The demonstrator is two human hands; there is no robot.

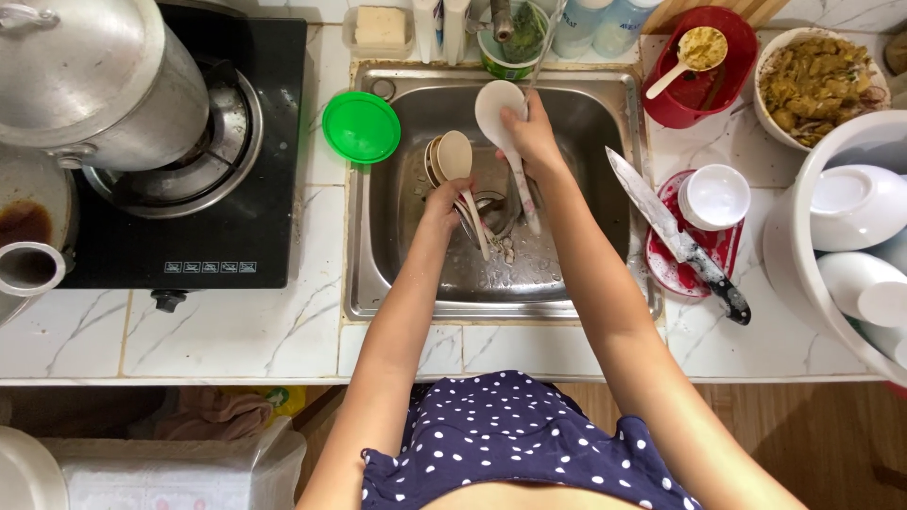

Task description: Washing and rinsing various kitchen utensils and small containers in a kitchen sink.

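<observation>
Near edge first: the person stands at a white marble-look tiled counter [236,331], both arms reaching into the steel sink [605,123]. Left hand [444,203] is closed around the handles of a bunch of beige spoons [452,156], bowls fanned upward over the middle of the basin, handles pointing down toward the drain. Right hand [531,132] is wrapped around a white rice paddle [501,109], blade up near the back of the sink, long handle running down past the palm toward the drain [487,212], where food scraps sit.

Judgement on doing this step well: keep the spoon bunch gripped firmly low on the handles so none slips into the scraps; hold the paddle under the tap [501,19] with the blade face turned to the water, both sides; keep both clear of the dirty drain area. Water flow cannot be told from this view.

Right of the sink: a large kitchen knife [675,236] lies diagonally, blade over the sink rim, black handle toward the counter edge, close to the right forearm, so elbow care is needed. It rests across a red plate [666,274] carrying a white cup [715,196]. Far right, a white basin [789,274] of washed bowls. Left of the sink, a green lid [361,126], then a black gas stove [189,236] with a metal pot [104,80]. Back right: a red bowl [732,71] and a dish of cooked food [817,80].
</observation>
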